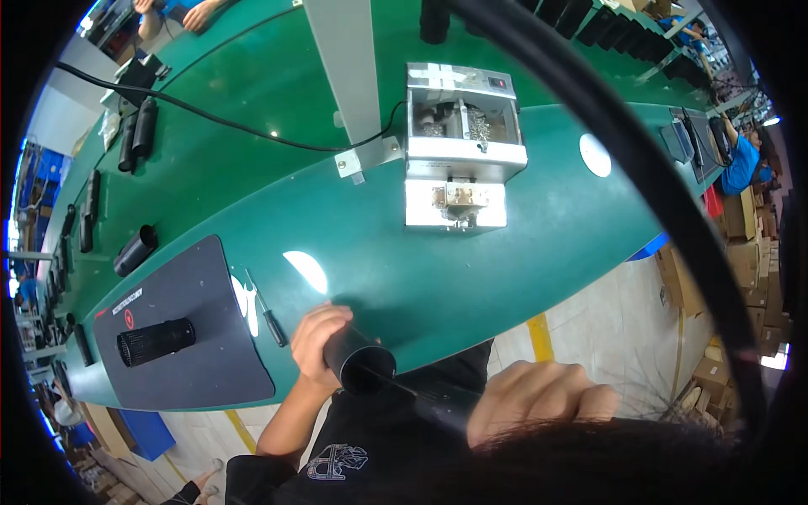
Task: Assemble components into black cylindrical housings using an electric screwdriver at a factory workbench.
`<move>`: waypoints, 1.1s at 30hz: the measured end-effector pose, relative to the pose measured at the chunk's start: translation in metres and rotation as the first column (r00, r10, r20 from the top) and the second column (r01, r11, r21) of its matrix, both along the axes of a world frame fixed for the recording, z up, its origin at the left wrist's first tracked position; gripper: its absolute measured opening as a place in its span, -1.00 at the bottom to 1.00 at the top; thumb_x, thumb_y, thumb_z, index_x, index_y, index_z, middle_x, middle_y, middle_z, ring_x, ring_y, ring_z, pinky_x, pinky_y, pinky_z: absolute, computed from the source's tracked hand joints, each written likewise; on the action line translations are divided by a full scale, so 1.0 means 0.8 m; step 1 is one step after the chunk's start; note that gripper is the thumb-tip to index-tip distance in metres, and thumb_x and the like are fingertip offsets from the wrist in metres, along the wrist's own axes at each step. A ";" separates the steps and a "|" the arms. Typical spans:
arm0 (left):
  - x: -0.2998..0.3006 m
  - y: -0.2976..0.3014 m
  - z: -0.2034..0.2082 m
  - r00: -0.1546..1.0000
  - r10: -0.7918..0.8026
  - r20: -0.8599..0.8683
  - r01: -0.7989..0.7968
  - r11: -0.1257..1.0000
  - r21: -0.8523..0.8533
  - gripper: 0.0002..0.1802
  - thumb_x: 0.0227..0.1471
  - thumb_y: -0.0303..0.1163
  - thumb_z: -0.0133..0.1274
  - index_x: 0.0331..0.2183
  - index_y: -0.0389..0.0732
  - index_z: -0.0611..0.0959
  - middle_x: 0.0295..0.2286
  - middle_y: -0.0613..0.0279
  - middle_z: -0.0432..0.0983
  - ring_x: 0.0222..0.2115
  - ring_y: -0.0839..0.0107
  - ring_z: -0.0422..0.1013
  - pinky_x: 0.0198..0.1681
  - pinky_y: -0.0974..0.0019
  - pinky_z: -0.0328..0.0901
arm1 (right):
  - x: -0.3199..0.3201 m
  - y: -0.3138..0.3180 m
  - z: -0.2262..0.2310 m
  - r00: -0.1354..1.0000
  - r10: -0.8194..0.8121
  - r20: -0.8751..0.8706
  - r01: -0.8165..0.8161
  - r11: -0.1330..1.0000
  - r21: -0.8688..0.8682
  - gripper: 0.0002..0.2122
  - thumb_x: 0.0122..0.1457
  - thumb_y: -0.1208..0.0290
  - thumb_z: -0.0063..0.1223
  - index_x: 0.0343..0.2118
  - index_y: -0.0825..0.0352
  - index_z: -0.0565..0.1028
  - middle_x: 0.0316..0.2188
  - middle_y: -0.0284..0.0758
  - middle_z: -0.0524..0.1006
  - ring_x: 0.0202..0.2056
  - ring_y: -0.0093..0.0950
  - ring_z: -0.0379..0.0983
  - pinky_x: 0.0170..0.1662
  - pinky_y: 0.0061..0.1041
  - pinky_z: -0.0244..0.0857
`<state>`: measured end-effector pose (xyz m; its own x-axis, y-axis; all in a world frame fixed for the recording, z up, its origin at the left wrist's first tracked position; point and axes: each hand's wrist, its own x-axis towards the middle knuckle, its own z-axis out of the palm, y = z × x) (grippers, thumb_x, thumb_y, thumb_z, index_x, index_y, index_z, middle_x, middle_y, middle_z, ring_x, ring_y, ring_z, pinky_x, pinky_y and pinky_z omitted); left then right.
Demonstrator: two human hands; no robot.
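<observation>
My left hand [316, 343] is wrapped round a black cylindrical tube [347, 345] at the table's near edge. The tube's open end faces right, toward my other hand. In my right hand [543, 399] is a dark, thick-bodied screwdriver [444, 406], gripped by its body. Its thin shaft points left and reaches into the tube's mouth; the tip is hidden inside. Beyond my hands stands a silver screw feeder [465, 160] with many small screws in its tray. A loose screwdriver [272, 321] with a dark handle lies left of the tube.
A dark mat [189, 374] carries a slotted black cylinder [156, 342]. More black tubes [136, 250] lie on the green table [353, 244] at left. A metal post [343, 76] rises behind. A thick black cable [623, 135] crosses the view. Other people's hands [199, 15] show at far left.
</observation>
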<state>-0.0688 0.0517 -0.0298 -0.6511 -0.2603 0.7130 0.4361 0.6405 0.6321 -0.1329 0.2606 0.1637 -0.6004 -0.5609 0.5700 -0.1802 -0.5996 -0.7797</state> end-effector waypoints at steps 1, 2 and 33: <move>0.000 0.000 0.002 1.000 0.007 -0.005 -0.007 1.000 -0.008 -0.44 -0.21 -0.30 0.49 -0.23 -0.34 0.56 -0.36 -0.04 0.63 -0.35 0.06 0.61 -0.14 0.01 0.50 | -0.003 -0.002 -0.006 1.000 0.011 0.023 -0.009 0.999 -0.051 -0.89 0.08 0.52 0.14 -0.45 0.45 0.45 -0.58 -0.13 0.45 -0.54 -0.31 0.43 -0.42 -0.25 0.38; 0.006 0.000 0.005 0.997 -0.027 0.077 0.030 0.999 -0.032 -0.39 -0.24 -0.45 0.45 -0.14 -0.23 0.46 -0.26 0.05 0.56 -0.23 0.11 0.56 -0.01 -0.06 0.45 | -0.004 -0.003 -0.012 1.000 0.012 0.027 -0.010 0.998 -0.064 -0.88 0.10 0.52 0.14 -0.44 0.44 0.44 -0.58 -0.13 0.46 -0.55 -0.31 0.43 -0.43 -0.26 0.39; 0.005 0.001 0.007 0.999 -0.013 0.030 0.014 0.999 -0.044 -0.42 -0.21 -0.41 0.43 -0.17 -0.29 0.47 -0.30 0.01 0.56 -0.28 0.08 0.55 -0.11 0.00 0.48 | 0.024 -0.020 -0.018 0.986 -0.093 0.135 0.112 0.984 -0.137 -0.78 0.27 0.44 0.03 -0.50 0.38 0.34 -0.67 -0.25 0.38 -0.64 -0.40 0.38 -0.49 -0.38 0.40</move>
<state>-0.0644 0.0527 -0.0243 -0.6754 -0.2203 0.7038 0.4261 0.6623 0.6163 -0.1134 0.2443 0.1492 -0.7232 -0.4108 0.5551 -0.1511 -0.6902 -0.7077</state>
